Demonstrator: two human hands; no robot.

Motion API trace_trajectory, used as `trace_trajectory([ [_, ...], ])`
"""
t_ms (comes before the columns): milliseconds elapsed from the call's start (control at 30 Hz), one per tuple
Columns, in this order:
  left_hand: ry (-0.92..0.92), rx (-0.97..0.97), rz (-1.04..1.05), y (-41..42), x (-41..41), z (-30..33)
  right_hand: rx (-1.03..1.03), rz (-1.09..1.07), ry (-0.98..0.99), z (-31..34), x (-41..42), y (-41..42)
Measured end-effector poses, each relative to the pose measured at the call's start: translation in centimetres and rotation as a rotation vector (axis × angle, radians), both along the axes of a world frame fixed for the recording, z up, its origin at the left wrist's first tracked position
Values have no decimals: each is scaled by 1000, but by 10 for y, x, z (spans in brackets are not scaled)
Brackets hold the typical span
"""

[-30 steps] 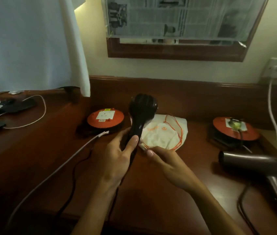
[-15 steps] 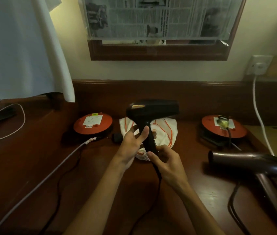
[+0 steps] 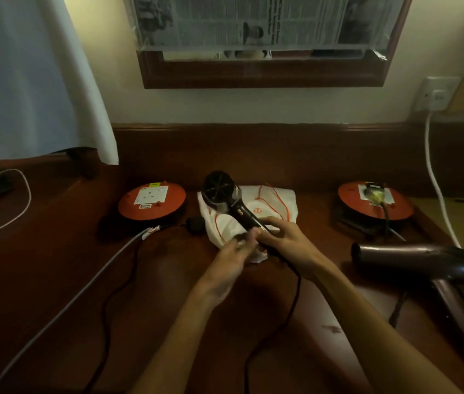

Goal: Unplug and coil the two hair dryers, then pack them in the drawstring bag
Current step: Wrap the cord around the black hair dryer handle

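Two hands, black dryer between

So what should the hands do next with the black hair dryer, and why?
Probably start looping its cord. The right hand grips the black hair dryer by the handle over the drawstring bag, its plug already lies loose on the desk, and the cord trails uncoiled. The left hand is blurred.
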State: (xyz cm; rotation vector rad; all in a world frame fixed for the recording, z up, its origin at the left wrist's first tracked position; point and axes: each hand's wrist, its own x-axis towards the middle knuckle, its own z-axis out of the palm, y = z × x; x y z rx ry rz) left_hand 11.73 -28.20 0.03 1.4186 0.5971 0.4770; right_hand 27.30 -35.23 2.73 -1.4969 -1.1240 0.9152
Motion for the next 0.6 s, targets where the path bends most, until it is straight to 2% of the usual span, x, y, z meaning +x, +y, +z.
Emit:
trace_trajectory([
  [100,224,75,-312,-25,-11,-15,30,-61,4,4,7,10],
  [200,300,43,-489,-50,-16,-13,50,-96,-38,8,13,16],
  [267,313,45,-470,-58,-16,-7,78,-135,-103,12,17,21],
  [400,491,391,-270,-40,-20,14,151,-215,-411,17,30,27],
  [533,741,727,-358,-27,-30,40,175,-246,-618,7,37,29],
  [600,816,763,-412,-31,-31,40,176,-272,-664,3,38,28],
])
